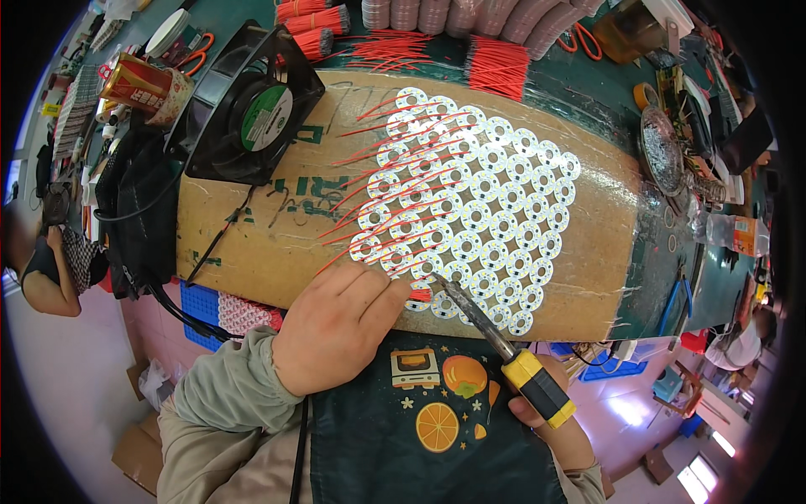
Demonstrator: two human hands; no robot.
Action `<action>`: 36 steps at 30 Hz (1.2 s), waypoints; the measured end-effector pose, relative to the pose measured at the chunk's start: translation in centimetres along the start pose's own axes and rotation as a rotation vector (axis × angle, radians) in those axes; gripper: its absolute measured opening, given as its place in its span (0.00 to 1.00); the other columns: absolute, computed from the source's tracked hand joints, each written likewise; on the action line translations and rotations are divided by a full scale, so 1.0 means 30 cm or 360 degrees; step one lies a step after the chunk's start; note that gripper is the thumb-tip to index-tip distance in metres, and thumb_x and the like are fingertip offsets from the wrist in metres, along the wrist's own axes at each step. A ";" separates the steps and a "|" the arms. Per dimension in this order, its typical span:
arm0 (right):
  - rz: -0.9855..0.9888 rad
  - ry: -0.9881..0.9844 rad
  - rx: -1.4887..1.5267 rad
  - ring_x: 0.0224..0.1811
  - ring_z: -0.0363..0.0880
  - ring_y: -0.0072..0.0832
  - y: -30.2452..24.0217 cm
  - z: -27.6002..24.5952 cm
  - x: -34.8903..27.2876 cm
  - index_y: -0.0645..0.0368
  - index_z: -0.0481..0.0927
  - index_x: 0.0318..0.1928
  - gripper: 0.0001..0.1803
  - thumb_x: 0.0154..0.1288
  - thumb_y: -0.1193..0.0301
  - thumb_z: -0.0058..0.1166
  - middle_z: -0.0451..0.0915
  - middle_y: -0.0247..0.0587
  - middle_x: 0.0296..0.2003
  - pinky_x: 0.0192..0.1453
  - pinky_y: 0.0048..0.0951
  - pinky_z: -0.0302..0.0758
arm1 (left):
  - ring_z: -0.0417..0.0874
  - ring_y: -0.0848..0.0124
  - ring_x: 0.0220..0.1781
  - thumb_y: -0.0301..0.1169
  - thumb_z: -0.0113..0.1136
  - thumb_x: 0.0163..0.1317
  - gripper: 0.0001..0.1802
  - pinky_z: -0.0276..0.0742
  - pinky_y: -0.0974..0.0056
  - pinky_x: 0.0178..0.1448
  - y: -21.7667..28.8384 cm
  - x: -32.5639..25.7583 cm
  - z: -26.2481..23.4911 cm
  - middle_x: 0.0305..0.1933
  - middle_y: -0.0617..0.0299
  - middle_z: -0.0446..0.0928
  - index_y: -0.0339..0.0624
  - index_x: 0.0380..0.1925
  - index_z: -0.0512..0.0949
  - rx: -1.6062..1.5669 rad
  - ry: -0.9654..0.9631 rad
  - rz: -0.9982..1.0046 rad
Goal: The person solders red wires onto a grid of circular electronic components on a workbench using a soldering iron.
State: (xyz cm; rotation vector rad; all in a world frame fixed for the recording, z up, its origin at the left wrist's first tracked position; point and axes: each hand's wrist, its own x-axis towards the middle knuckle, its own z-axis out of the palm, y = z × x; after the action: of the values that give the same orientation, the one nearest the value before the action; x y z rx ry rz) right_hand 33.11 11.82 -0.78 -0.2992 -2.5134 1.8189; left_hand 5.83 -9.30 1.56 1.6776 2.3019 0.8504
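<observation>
A sheet of round white LED ring boards (pixel 504 225) lies in tight rows on cardboard, each with a hole in its middle. Thin red wires (pixel 369 202) run leftward from the boards of the left columns. My left hand (pixel 336 323) is closed at the sheet's lower left corner; a short bunch of red wires (pixel 421 295) pokes out by its fingers. In my right hand (pixel 546 412) is a soldering iron (pixel 537 388) with a yellow and black handle. Its tip reaches a board in the bottom rows, just right of my left fingers.
A black fan (pixel 252 105) stands on the cardboard (pixel 252 218) at left. Bundles of red wires (pixel 497 67) and grey coiled strips (pixel 470 15) line the back. At right are a round metal dish (pixel 661 151) and blue-handled pliers (pixel 677 304). Another person (pixel 50 269) sits far left.
</observation>
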 end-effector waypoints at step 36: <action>0.0272 0.0122 0.0111 0.28 0.84 0.43 -0.048 -0.006 -0.026 0.61 0.85 0.41 0.24 0.57 0.53 0.68 0.84 0.46 0.33 0.32 0.36 0.78 | 0.79 0.56 0.39 0.17 0.62 0.48 0.17 0.78 0.56 0.46 0.008 -0.009 0.027 0.38 0.54 0.78 0.35 0.42 0.81 -0.0041 0.0167 -0.0092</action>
State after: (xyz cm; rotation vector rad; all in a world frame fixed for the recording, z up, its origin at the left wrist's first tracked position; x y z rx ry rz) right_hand 33.68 11.43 0.72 -0.5861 -2.4342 1.9078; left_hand 6.48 -9.21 0.97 1.5834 2.3840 0.9738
